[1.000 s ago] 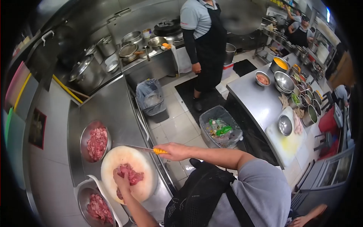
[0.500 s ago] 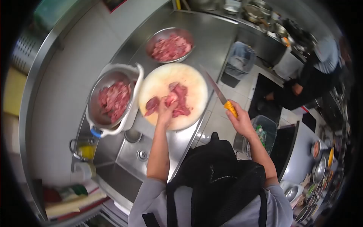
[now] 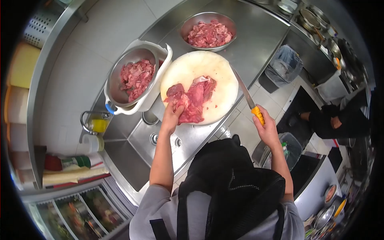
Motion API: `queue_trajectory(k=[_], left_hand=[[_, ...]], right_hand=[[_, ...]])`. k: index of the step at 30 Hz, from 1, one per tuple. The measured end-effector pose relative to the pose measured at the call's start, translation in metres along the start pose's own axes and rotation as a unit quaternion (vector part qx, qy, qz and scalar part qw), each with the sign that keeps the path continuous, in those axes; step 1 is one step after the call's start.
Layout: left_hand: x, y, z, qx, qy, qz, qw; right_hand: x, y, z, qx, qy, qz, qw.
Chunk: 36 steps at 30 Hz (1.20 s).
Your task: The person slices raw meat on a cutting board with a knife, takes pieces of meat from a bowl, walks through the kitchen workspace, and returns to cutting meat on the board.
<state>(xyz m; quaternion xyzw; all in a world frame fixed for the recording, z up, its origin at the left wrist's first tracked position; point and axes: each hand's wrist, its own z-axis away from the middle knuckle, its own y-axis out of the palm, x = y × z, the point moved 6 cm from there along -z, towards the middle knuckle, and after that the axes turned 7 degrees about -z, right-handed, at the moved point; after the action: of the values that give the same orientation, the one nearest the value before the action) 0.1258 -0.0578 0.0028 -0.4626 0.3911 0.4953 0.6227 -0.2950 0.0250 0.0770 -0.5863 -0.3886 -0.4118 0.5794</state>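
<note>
A large piece of raw red meat (image 3: 194, 100) lies spread on the round white cutting board (image 3: 224, 76). My left hand (image 3: 172, 116) grips its lower left edge, fingers partly hidden under the meat. In my right hand (image 3: 265, 126) is a knife (image 3: 247, 95) with a yellow handle, its blade pointing up and left beside the board's right edge. Beyond the board stands a metal bowl of cut meat (image 3: 210, 34). Another metal bowl of cut meat (image 3: 138, 78) rests in a white plastic tub (image 3: 166, 52) left of the board.
Below the tub is a steel sink (image 3: 130, 160) with a faucet (image 3: 85, 118). A lined bin (image 3: 284, 66) stands on the floor at the right, and a second bin (image 3: 294, 150) is nearer. A person in black (image 3: 340, 120) stands at the far right.
The view has swung left and down over the board. The meat, bunched under my left hand before, now lies spread wider, and that hand has shifted to its lower left edge. The knife stays in my right hand.
</note>
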Motion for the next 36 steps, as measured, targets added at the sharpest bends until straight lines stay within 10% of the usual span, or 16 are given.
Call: queue_trajectory(k=[3, 12, 18, 23, 36], left_hand=[[-0.021, 0.016, 0.011, -0.014, -0.107, 0.035, 0.994], [-0.199, 0.082, -0.052, 0.084, 0.018, 0.17, 0.982], [-0.105, 0.056, -0.079, -0.096, -0.024, -0.359, 0.928], [-0.028, 0.08, -0.044, -0.235, 0.03, -0.416, 0.878], [-0.052, 0.087, -0.143, -0.147, 0.117, 0.055, 0.981]], right_hand=[[-0.017, -0.011, -0.017, 0.025, 0.005, -0.016, 1.0], [-0.026, -0.058, -0.051, 0.036, -0.071, -0.046, 0.996], [-0.032, -0.076, -0.046, 0.037, -0.047, -0.036, 0.998], [-0.035, -0.074, -0.034, 0.034, -0.022, -0.003, 0.999], [-0.019, -0.018, 0.001, 0.014, -0.017, -0.029, 0.999]])
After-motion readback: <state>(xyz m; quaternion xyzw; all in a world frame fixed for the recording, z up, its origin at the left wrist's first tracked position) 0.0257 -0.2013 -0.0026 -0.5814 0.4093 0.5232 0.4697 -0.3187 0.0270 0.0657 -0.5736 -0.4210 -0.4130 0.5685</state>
